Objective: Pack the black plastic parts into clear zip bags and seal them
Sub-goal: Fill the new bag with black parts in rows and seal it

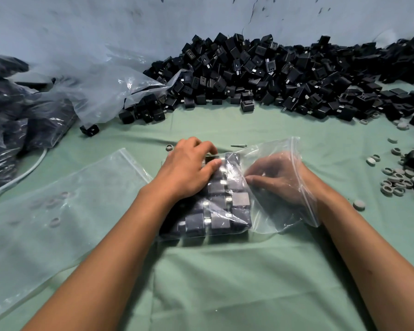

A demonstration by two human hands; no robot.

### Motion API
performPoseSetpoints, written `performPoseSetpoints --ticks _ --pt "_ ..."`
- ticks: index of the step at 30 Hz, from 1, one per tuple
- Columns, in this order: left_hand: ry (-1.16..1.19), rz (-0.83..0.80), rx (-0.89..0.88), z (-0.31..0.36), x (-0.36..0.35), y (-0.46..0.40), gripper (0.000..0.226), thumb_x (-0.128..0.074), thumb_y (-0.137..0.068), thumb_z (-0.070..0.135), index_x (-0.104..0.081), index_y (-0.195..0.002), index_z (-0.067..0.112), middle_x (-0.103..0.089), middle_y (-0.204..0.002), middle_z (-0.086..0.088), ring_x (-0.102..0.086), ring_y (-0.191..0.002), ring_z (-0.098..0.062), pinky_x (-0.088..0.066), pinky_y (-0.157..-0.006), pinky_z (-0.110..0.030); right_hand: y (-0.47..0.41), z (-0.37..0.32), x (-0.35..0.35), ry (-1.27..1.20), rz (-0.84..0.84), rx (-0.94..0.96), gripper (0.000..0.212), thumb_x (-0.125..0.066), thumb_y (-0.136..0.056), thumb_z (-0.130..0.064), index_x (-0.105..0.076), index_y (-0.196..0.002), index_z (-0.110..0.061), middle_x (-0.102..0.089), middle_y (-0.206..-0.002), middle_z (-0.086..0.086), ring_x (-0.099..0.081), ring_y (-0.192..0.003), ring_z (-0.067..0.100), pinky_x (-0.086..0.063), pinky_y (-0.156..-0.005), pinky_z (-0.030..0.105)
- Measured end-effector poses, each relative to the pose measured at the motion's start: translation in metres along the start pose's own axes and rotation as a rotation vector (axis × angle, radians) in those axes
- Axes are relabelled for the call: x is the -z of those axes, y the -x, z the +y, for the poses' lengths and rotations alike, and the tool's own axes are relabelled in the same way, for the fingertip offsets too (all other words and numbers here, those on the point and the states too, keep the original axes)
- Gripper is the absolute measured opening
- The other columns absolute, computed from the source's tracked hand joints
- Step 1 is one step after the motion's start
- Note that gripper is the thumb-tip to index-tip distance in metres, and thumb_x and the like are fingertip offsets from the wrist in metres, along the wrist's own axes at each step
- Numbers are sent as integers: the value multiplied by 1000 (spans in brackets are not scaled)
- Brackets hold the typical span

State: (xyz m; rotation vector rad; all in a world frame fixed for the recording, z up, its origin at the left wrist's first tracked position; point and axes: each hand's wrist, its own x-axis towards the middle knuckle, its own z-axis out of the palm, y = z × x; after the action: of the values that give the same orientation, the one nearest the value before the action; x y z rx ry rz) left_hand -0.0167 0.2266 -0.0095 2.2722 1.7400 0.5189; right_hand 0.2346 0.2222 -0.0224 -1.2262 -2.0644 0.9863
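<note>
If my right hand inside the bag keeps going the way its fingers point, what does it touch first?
The right hand points left, so it would likely first meet the black parts stacked inside the zip bag, close to its fingertips.

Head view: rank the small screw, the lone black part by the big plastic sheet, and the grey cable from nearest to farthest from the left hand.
1. Small screw, just beyond the left hand, to its right.
2. Lone black part, far-left.
3. Grey cable, left edge.
</note>
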Motion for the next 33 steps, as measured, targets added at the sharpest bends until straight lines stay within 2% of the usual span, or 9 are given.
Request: performPoseSetpoints --ticks 4,9,15,18,21,24,26,29,33 --pt "-122 -71 -11 15 -9 9 62 -35 -97 68 -40 -148 33 -43 -149 0 -33 -143 -20 -24 -121 -53 1 1 1 -81 4 -9 19 -72 -90 -44 -81 -90 -27 -78 -86 -6 -75 -80 13 -64 -74 43" --pt "-185 -137 34 18 -16 12 73 -26 -94 75 -29 -155 34 -33 -161 -3 -22 -152 -23 -6 -126 -58 4 0 5 -78 -27 -6 26 -70 -90 -48 -81 -86 -25 -78 -82 -1 -75 -77 20 -64 -72 46" --pt "-177 -222 69 16 -12 11 100 -5 -74 89 -16 -160 39 -14 -170 -7 -4 -158 -25 4 -126 -55 6 1 3 -170 -15 -27 26 -69 -95 -44 -80 -82 -24 -77 -78 3 -75 -68 19 -58 -59 27" --pt "-187 -267 99 18 -10 10 100 -6 -74 88 -9 -161 39 -6 -172 -6 3 -158 -25 9 -126 -54 9 2 3 -206 61 -58 25 -69 -96 -41 -80 -84 -21 -77 -80 5 -76 -68 21 -56 -56 24" --pt "-202 -301 139 23 -9 9 89 -15 -86 83 -5 -162 38 1 -172 -5 10 -158 -26 13 -124 -56 11 1 12 -371 85 -135 24 -74 -93 -38 -79 -90 -15 -76 -84 13 -75 -68 29 -57 -54 29" --pt "-209 -305 155 27 -9 9 84 -23 -92 78 -5 -163 36 1 -172 -6 9 -158 -27 11 -124 -60 13 9 30 -426 185 -238 20 -80 -86 -33 -81 -89 -14 -74 -78 7 -68 -66 27 -60 -57 34" --pt "-195 -246 153 28 -6 7 85 -28 -91 78 -14 -162 33 -6 -171 -7 3 -158 -27 6 -124 -61 10 20 43 -516 401 -343 12 -77 -91 -19 -80 -91 -7 -67 -69 8 -59 -60 22 -52 -52 34" --pt "-131 -96 114 26 3 -6 81 -28 -93 76 -31 -156 25 -27 -164 -9 -18 -155 -26 -11 -125 -61 -9 27 63 -369 724 -361 11 -69 -92 -15 -78 -91 -8 -61 -67 3 -46 -51 13 -34 -44 22" --pt "-18 86 166 9 17 -62 68 -32 -101 66 -46 -144 15 -47 -146 -13 -42 -136 -31 -36 -114 -49 -84 2 68 -59 646 -178 13 -69 -90 -25 -76 -80 -20 -65 -57 -5 -53 -46 7 -42 -50 23"
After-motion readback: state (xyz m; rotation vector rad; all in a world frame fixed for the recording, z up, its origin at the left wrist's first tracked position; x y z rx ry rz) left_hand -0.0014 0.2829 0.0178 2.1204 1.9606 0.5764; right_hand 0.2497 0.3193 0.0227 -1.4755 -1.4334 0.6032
